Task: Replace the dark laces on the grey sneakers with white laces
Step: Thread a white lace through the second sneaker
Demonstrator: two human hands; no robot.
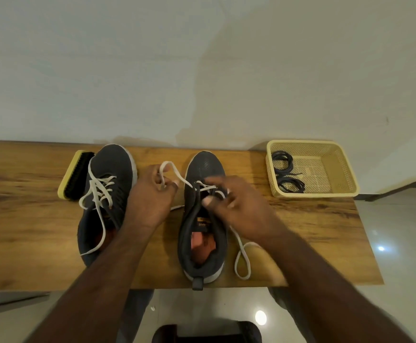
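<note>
Two grey sneakers stand on the wooden table (28, 219), toes pointing away from me. The left sneaker (108, 194) carries a white lace through its eyelets, ends loose. The right sneaker (203, 219) has a white lace (241, 258) through only its front eyelets; one end loops on the table at its right. My left hand (152, 199) pinches the other end of this lace, held in a loop between the shoes. My right hand (236, 206) is blurred; it rests on the right sneaker's eyelet area with the lace at its fingers.
A cream plastic basket (325, 169) at the table's back right holds coiled dark laces (286, 174). A yellow-backed black shoe brush (74, 174) lies left of the left sneaker. The wall runs right behind the table. A dark stool shows below the front edge.
</note>
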